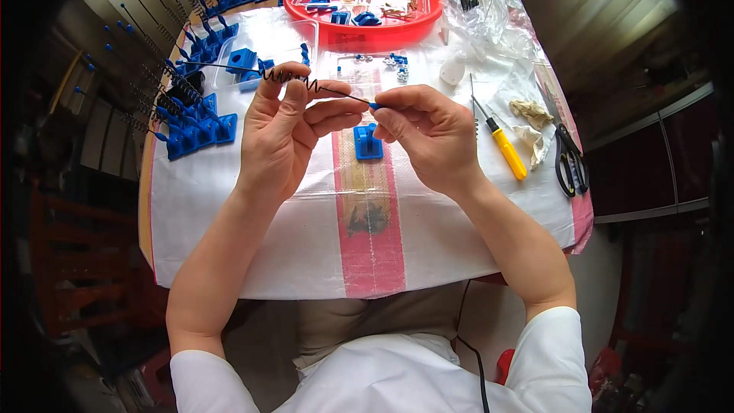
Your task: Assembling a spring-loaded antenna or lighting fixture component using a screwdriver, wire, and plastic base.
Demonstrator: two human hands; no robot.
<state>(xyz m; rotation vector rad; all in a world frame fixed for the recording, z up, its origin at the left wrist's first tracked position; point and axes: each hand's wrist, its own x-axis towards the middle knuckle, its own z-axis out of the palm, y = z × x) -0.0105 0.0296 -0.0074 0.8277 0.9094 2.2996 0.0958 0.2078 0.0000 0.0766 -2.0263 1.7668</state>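
My left hand (274,138) is closed around a thin black rod with a coiled spring section (313,85), pinched between thumb and fingers. The rod's straight part sticks out to the left, past the fingers. At its right end, my right hand (437,134) pinches a small blue plastic piece (374,105), mostly covered by the fingertips. Whether the rod sits inside that piece, I cannot tell. Just below the hands, a blue square-based plastic bracket (368,144) lies on the striped table cover.
Finished-looking blue bases with upright springs (200,134) crowd the left and far left. A red round tray (428,19) of blue parts stands at the back, beside a clear plastic bag (485,19). A yellow-handled screwdriver (508,153) and black scissors (569,160) lie at right.
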